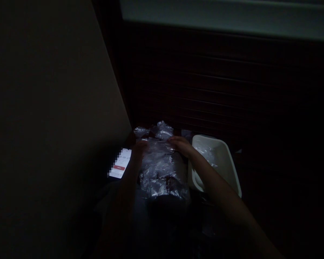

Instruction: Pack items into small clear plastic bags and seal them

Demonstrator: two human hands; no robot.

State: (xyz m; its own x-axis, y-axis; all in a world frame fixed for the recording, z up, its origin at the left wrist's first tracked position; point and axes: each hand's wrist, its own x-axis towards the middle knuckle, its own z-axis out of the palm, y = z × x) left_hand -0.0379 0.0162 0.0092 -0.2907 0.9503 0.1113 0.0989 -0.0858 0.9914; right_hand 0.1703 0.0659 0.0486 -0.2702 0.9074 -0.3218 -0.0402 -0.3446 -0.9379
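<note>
The scene is very dark. A heap of clear plastic bags (162,169) lies in front of me on a dark surface. My left hand (139,148) rests on the heap's far left corner, fingers curled over the plastic. Over on the far right side, my right hand (181,145) also pinches the plastic near the top edge. Both hands seem to hold the same top bag; what is inside it is too dim to make out.
A lit phone (120,163) lies to the left of the bags. A white plastic basin (226,162) with clear plastic in it stands to the right. A pale wall (48,108) fills the left; dark slatted panelling (218,79) is behind.
</note>
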